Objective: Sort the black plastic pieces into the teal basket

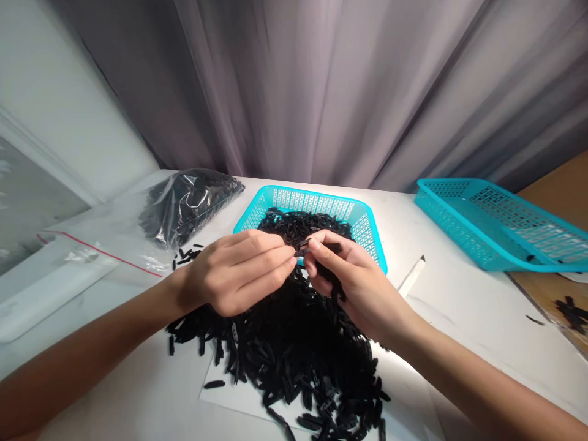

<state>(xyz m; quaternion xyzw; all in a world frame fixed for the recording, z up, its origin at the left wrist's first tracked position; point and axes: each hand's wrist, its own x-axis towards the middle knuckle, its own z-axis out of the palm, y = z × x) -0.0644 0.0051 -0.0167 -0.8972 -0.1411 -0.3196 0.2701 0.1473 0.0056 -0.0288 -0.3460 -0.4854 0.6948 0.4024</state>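
My left hand (245,269) is closed in a pinch, its fingertips at a small, narrow black piece (301,252) between the two hands. My right hand (349,266) grips the same piece between thumb and forefinger, with several more black pieces (331,278) tucked in its curled fingers. Below both hands spreads a big heap of long, thin black pieces (298,349), their exact kind too small to make out. Just behind the hands, a turquoise basket (377,236) holds more such pieces; my fingers partly cover its near side.
At the back left lies a clear zip bag (188,205) filled with black pieces. A second turquoise basket (448,226) stands at the right, near a white pen-like stick (412,275). More black pieces (572,313) rest on a brown surface at the far right. A grey curtain (294,92) hangs behind.
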